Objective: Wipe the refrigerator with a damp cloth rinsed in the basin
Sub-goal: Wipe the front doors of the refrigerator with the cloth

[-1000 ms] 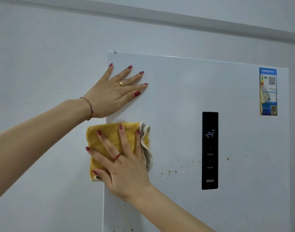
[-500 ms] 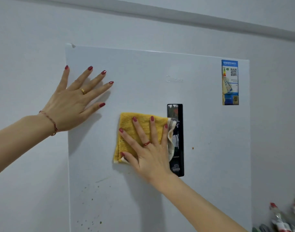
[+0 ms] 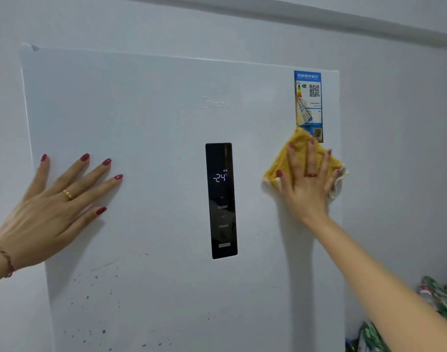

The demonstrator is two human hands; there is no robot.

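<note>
Head view, at the refrigerator door. The cloth [image 3: 303, 158], yellow with a paler edge, is pressed flat against the refrigerator [image 3: 153, 110] at the door's right edge, level with the upper part of the black control panel [image 3: 221, 200] and well to its right. One corner of the cloth overlaps the foot of the blue label [image 3: 308, 105]; the opposite corner hangs just past the door's edge. The cloth is held in place by the right hand [image 3: 306, 184], whose fingers are spread straight over it and point upward, so that it is pressed rather than gripped. The left hand [image 3: 57, 201] is laid open and flat on the door near its left edge, fingers splayed toward the upper right, and holds nothing.

The relation that governs the coming stroke: brown specks [image 3: 95, 301] are scattered over the lower left of the door, below the left hand and below and far to the left of the cloth, with the control panel lying between the two. The specks are therefore nearer the left hand, yet the cloth is under the right. It is judged that the cloth must be drawn down and leftward across the door, beneath the panel, for the soiled area to be reached. A few fainter specks are seen along the bottom of the view, toward the middle. The basin is not in view. Blurred green and red packaging [image 3: 440, 298] is visible at the lower right.
</note>
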